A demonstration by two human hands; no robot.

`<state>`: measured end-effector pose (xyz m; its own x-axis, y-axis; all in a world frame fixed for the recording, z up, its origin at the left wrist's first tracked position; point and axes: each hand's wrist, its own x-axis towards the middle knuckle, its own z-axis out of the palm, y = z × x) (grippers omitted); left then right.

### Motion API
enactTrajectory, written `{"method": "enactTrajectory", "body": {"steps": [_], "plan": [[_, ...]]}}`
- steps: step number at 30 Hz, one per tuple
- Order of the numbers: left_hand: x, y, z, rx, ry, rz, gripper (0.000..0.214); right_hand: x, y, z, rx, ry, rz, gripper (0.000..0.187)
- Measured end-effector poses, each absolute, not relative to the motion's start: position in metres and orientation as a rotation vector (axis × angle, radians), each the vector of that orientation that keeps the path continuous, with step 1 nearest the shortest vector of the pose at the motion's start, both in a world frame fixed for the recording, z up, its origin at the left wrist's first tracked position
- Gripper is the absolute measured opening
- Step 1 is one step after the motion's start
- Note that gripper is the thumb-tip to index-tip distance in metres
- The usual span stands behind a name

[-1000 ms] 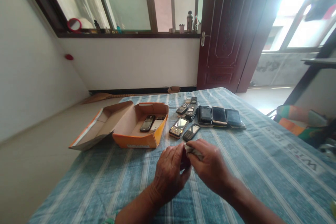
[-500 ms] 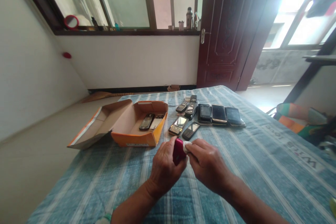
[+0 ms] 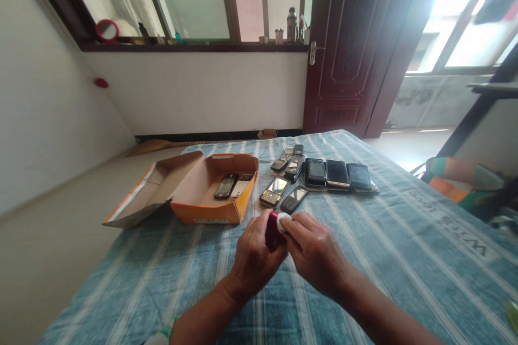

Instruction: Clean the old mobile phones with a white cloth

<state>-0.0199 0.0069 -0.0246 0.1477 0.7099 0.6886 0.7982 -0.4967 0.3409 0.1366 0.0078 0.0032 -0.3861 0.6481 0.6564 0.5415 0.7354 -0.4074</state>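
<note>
My left hand (image 3: 256, 253) is closed around a small dark red phone (image 3: 273, 233), its back tilted up toward me. Pinched in the fingers of my right hand (image 3: 313, 245) is a white wipe (image 3: 284, 222), pressed against the phone's upper right edge. Just beyond my hands lie a phone with a lit-looking screen and keypad (image 3: 274, 192) and a black keypad phone (image 3: 294, 199). Part of the red phone is hidden by my fingers.
An open orange cardboard box (image 3: 210, 213) stands on the left with a dark phone (image 3: 225, 186) and a pale one inside. Farther back are stacked keypad phones (image 3: 294, 167) and a row of touchscreen phones (image 3: 337, 173). Striped blue cloth (image 3: 364, 242) covers the table.
My right hand has shifted slightly left and up, bringing the white wipe further over the red phone's edge. The left hand keeps its hold almost unchanged.
</note>
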Motion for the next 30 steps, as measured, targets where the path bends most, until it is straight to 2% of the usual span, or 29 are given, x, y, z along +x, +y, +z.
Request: {"method": "enactTrajectory", "body": {"steps": [13, 19, 30], "plan": [[-0.025, 0.01, -0.021, -2.261, -1.795, -1.367, 0.054, 0.148, 0.017, 0.003, -0.891, -1.966, 0.259, 0.021], [-0.022, 0.008, -0.02, -2.273, -1.673, -1.433, 0.051, 0.145, 0.015, 0.004, -0.83, -1.931, 0.276, 0.021], [-0.023, 0.009, -0.024, -2.307, -1.653, -1.456, 0.045, 0.141, 0.01, 0.003, -0.748, -2.063, 0.066, 0.021]]}}
